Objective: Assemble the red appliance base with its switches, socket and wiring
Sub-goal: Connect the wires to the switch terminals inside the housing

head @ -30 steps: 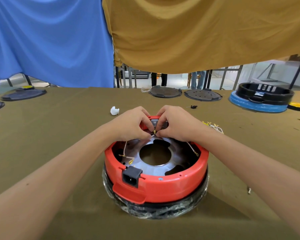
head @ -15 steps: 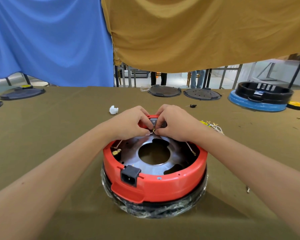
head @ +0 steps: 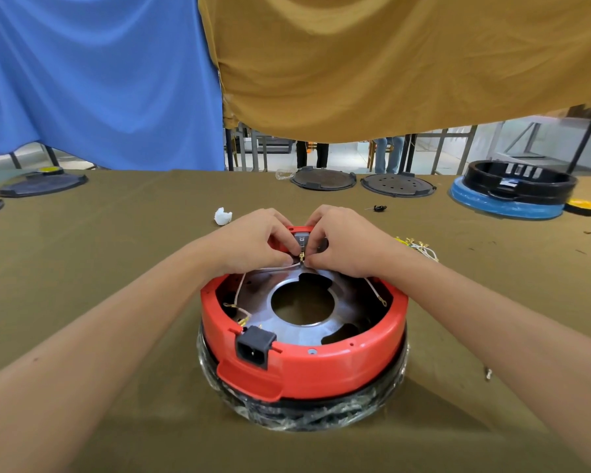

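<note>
a: where was the red base (head: 321,363) at that point?

b: near the middle of the table (head: 116,240), sitting on a black, plastic-wrapped ring. the black socket (head: 255,346) was already in the near wall.

a: and the hands?

b: both at the far rim, by the switch (head: 301,241). the left hand (head: 253,242) and the right hand (head: 345,242) each had a narrow grip, fingertips pinched together on a small brass terminal (head: 301,257) at the end of a white wire (head: 273,268). the terminal sat just below the switch, touching or nearly so; i couldn't tell if it was seated.

a: what could have gone wrong from there?

b: i'd say a crooked push. if the terminal met the switch tab at an angle, it could have bent or only gone half on. the fingers hid most of the joint, so a loose fit would have been easy to miss.

a: anything else?

b: the wire ran slack across the metal plate (head: 304,322) inside. a tug could have dragged it off the terminals near the socket. another loose lead (head: 376,291) with a ring end lay on the right side, free to snag. spare wires (head: 420,247) lay on the table just past the right wrist.
</note>
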A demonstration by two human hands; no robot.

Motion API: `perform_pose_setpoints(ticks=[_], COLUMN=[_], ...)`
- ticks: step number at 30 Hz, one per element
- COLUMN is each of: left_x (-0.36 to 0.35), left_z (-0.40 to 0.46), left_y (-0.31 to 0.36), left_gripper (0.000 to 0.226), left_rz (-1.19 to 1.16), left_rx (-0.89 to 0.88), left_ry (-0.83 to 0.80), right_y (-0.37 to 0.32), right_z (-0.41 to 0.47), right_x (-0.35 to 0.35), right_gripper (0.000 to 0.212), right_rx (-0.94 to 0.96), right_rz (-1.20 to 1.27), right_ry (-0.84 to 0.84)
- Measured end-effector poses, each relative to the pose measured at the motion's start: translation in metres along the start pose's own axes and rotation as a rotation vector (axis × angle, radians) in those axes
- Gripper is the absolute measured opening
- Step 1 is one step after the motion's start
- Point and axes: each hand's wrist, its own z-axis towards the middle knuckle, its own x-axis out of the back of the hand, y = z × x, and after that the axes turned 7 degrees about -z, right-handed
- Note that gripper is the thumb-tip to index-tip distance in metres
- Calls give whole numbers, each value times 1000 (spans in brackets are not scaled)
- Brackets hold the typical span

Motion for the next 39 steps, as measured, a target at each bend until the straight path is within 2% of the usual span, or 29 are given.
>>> perform_pose_setpoints(ticks=[17,22,39], left_x=[-1,-2,-4], left_z=[0,1,3], left_y=[3,2,-3], left_gripper=[19,17,15], left_rz=[13,-8,29], left_rx=[17,23,-8], left_ry=[-1,71,-13], right_y=[-1,-2,-2], right_z=[0,-2,-3], right_x=[-1,1,2], right_gripper=[9,9,11], right_rx=[-12,-10,-14], right_rz=[-19,1,5], right_ry=[5,3,3])
